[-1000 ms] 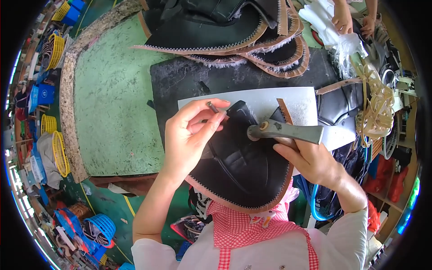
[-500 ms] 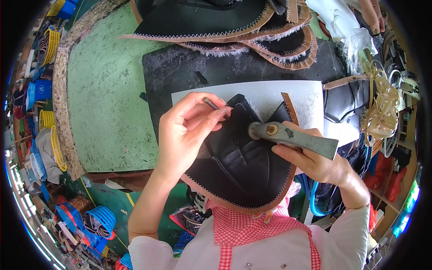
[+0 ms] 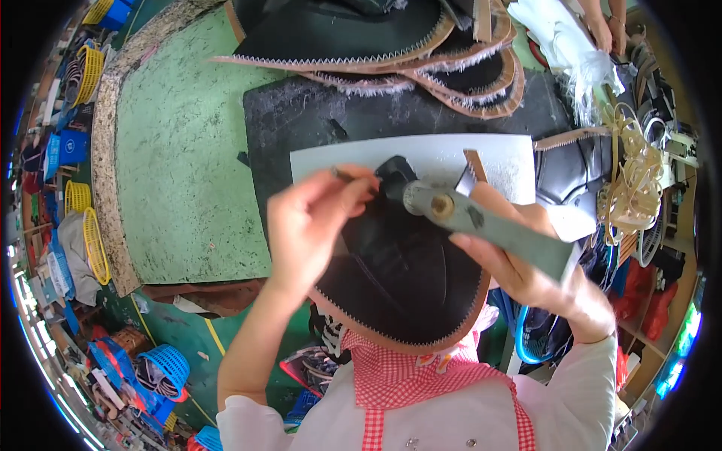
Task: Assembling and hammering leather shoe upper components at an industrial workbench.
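My left hand is closed, a thin metal rod pinched between thumb and fingers. The rod is partly hidden and blurred. My right hand grips a hammer, its grey metal head facing up toward me; its handle is mostly hidden by the hand. Below both hands lies a black leather shoe upper with a brown, zigzag-stitched edge. Its narrow far end sits beside my left fingertips and the hammer's round face. A white board lies under the upper.
Stacked black uppers with brown furry edges lie at the far side on a dark mat. Another black piece and a bundle of cream straps are at the right. Another person's hands show at the far right.
The hammer head has shifted slightly left and away from me and looks larger. My left fingers have turned a little. At the far right, more of the other person's hands shows.
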Tool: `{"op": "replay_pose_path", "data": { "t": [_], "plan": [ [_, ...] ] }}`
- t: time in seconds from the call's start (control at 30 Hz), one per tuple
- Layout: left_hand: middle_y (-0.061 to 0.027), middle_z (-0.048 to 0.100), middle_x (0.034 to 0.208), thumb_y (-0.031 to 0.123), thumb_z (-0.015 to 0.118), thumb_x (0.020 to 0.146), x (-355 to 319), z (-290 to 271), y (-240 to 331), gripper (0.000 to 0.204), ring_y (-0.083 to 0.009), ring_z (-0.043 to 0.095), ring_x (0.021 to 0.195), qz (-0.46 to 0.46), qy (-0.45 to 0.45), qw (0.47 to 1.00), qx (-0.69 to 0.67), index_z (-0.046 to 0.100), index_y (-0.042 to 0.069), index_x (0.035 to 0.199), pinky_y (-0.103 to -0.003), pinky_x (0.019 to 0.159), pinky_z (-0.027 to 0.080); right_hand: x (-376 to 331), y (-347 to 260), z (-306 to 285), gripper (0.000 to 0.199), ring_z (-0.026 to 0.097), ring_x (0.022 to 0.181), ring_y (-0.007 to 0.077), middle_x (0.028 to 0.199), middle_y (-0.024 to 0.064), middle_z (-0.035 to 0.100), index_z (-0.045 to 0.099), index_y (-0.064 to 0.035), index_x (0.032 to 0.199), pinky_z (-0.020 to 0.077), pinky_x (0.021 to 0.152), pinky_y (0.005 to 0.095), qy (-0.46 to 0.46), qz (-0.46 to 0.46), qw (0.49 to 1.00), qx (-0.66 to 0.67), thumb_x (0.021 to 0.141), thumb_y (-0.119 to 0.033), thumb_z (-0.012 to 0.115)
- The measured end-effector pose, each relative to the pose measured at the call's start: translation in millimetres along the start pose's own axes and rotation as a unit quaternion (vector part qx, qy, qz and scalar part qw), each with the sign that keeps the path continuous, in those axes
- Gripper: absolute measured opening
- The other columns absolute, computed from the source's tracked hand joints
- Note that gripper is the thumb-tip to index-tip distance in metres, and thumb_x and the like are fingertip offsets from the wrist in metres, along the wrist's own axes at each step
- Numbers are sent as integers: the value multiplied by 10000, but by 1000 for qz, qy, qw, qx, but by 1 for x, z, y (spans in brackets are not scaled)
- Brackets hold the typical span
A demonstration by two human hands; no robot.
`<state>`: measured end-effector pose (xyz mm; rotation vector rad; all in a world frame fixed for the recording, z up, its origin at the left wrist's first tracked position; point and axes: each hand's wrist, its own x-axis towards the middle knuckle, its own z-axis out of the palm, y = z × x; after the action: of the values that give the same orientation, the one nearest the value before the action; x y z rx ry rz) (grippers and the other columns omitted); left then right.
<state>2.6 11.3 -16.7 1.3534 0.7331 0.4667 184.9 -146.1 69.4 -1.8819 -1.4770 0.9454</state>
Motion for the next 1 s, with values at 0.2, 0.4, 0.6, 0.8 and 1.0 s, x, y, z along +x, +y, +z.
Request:
{"op": "replay_pose_path", "data": {
  "t": [0.2, 0.4, 0.6, 0.8, 1.0],
  "plan": [
    [-69, 721, 1004, 102, 636, 969, 6, -7, 1, 182, -129, 689, 919, -15, -47, 998, -27, 683, -18, 1097, -252, 789, 558, 2, 22, 15, 177, 605, 711, 409, 801, 166, 585, 590, -2, 1050, 472, 588, 424, -13, -3, 1000, 7, 938, -126, 648],
    [-103, 720, 996, 105, 600, 985, 7, -7, 4, 136, -163, 700, 897, -17, -53, 998, -24, 657, 5, 1058, -288, 783, 578, 3, 23, 17, 184, 604, 732, 423, 836, 194, 606, 588, 25, 1062, 474, 624, 435, 24, -68, 997, 7, 945, -109, 634],
    [-101, 719, 989, 147, 584, 999, 10, -9, 7, 145, -163, 703, 900, -29, -64, 997, -27, 634, 23, 1055, -281, 792, 577, 3, 22, 18, 186, 607, 761, 422, 854, 197, 614, 586, 28, 1071, 479, 654, 437, 25, -55, 998, 20, 947, -104, 628],
    [-111, 724, 981, 33, 626, 950, 10, -12, 1, 120, -162, 707, 922, 4, -87, 996, 16, 656, -3, 1061, -255, 786, 573, 1, 26, 19, 202, 601, 789, 414, 912, 196, 609, 589, 25, 1099, 485, 687, 425, 19, -45, 999, 21, 959, -117, 615],
    [-105, 730, 976, -12, 648, 921, 5, -7, 1, 151, -151, 702, 927, 15, -72, 997, -1, 663, -25, 1071, -242, 783, 561, 1, 27, 17, 215, 597, 783, 401, 935, 202, 601, 588, 29, 1124, 483, 696, 426, 21, -73, 997, 21, 969, -120, 601]
  ]
}}
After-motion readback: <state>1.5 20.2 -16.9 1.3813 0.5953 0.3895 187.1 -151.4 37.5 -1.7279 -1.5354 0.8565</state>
